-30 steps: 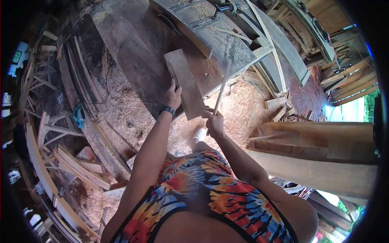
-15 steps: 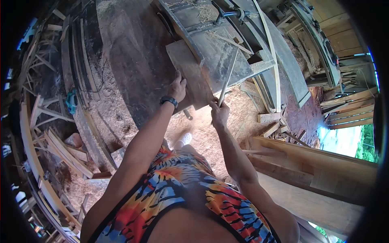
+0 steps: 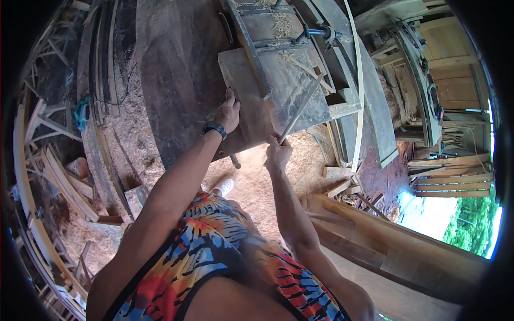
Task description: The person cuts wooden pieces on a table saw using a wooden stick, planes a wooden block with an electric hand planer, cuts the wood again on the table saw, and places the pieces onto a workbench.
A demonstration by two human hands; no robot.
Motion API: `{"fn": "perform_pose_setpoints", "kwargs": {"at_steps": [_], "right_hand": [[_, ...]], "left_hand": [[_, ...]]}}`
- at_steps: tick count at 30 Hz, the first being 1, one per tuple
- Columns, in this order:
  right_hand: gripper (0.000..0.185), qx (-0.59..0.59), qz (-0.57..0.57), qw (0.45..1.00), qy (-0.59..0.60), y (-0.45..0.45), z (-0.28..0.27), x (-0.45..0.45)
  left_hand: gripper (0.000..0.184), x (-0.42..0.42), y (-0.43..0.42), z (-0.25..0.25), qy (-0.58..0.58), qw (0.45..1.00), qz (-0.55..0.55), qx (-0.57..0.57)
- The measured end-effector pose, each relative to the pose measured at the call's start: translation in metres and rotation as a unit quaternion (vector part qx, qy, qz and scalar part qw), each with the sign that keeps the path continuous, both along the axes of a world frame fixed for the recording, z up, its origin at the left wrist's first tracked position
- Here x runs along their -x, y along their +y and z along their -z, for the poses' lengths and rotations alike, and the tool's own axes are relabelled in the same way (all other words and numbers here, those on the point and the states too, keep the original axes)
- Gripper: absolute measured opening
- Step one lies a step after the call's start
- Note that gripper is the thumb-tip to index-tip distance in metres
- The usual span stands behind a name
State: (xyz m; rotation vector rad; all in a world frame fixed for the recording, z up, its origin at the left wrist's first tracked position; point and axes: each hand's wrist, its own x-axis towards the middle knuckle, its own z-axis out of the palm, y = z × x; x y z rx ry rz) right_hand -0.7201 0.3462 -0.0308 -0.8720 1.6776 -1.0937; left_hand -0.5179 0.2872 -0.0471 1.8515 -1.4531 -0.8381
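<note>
A flat wooden board [image 3: 246, 96] lies on the dark machine table [image 3: 176, 80], its right side against the long raised fence [image 3: 247, 45]. My left hand [image 3: 228, 113] presses on the board's left edge, thumb pointing forward. My right hand [image 3: 279, 152] is closed round the lower end of a thin wooden stick [image 3: 304, 109], beside the near right corner of the board. The stick slants forward and right over the table's right part. Whether the right hand also touches the board is unclear.
A metal clamp or rod [image 3: 320, 33] and wood shavings [image 3: 286, 24] are on the machine's far side. Long planks [image 3: 356, 80] stand to the right, a wooden trough [image 3: 385, 243] lies at lower right. Sawdust covers the floor [image 3: 257, 198]. Frames and curved timber [image 3: 69, 184] fill the left.
The board has come down from above the table and now lies flat along the fence. Both hands moved with it, and the stick now points further forward over the table. The view has turned.
</note>
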Motion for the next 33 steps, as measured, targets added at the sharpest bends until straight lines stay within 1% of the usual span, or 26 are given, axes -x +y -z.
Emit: {"fn": "perform_pose_setpoints", "kwargs": {"at_steps": [1, 4, 7, 10, 12, 16, 21, 24, 27, 30, 33], "right_hand": [[0.033, 0.003, -0.003, 1.000, 0.009, -0.004, 0.003, -0.001], [0.033, 0.004, -0.009, 1.000, 0.021, -0.013, 0.004, -0.007], [0.031, -0.009, 0.002, 1.000, 0.016, -0.018, 0.001, -0.012], [0.030, -0.024, 0.011, 0.999, 0.027, -0.023, -0.007, -0.018], [0.028, -0.025, 0.020, 0.999, 0.018, -0.025, -0.013, -0.022], [0.025, -0.018, 0.010, 1.000, -0.009, -0.032, -0.003, -0.022], [0.020, -0.022, 0.005, 0.998, -0.053, -0.044, -0.020, -0.034], [0.018, -0.030, 0.015, 0.999, -0.029, -0.053, -0.017, -0.039], [0.023, -0.017, -0.002, 0.999, -0.030, -0.061, -0.012, -0.041], [0.039, -0.007, 0.006, 0.999, -0.046, -0.066, -0.016, -0.047], [0.050, -0.022, -0.009, 1.000, 0.000, -0.076, -0.026, -0.057]], "left_hand": [[0.061, -0.001, -0.006, 0.006, 0.019, 1.000, -0.015, 0.003], [0.061, -0.009, -0.014, -0.010, 0.041, 0.998, 0.002, -0.038], [0.063, -0.011, -0.019, -0.014, 0.017, 0.999, 0.012, -0.036], [0.060, -0.012, -0.023, 0.004, 0.005, 1.000, 0.000, -0.006], [0.060, -0.013, -0.026, 0.001, 0.008, 1.000, 0.002, -0.020], [0.060, -0.016, -0.028, -0.005, 0.010, 1.000, 0.001, -0.030], [0.061, -0.024, -0.042, 0.003, 0.000, 1.000, 0.003, -0.025], [0.061, -0.027, -0.049, 0.007, 0.004, 1.000, -0.001, -0.018], [0.061, -0.031, -0.055, 0.004, 0.007, 1.000, -0.001, -0.018], [0.061, -0.036, -0.062, 0.004, 0.008, 1.000, -0.003, -0.018], [0.062, -0.041, -0.071, 0.003, 0.000, 1.000, -0.007, -0.018]]}}
